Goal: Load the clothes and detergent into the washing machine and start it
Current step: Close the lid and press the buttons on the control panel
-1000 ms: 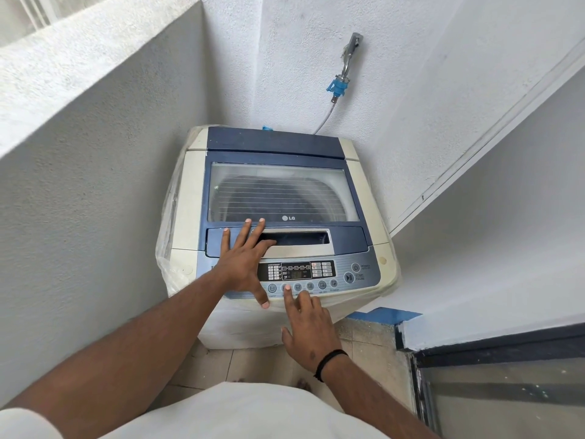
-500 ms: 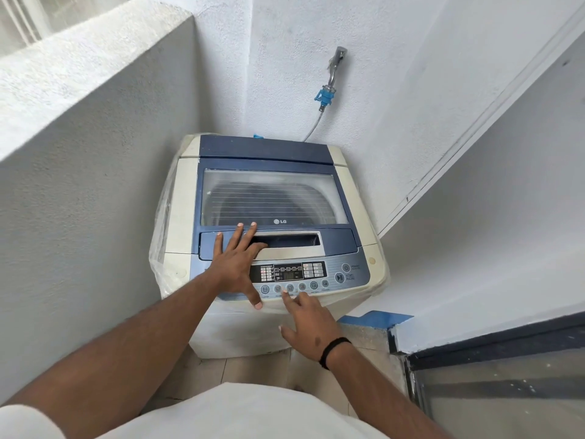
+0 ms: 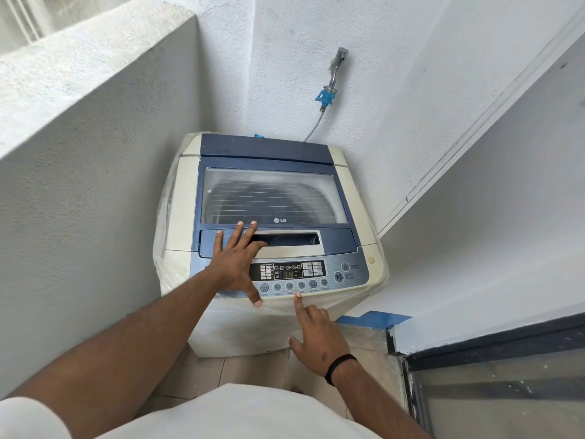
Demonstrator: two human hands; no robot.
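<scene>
Washing machine [image 3: 269,223] lid down, display lit — start btn [image 3: 338,276] up-right of right hand [image 3: 319,340], index out, rest curled; left hand [image 3: 235,264] flat, fingers spread, beside panel.

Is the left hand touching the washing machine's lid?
Touching. The head view shows the left hand lying flat with spread fingers on the front of the closed lid, by its handle recess.
</scene>
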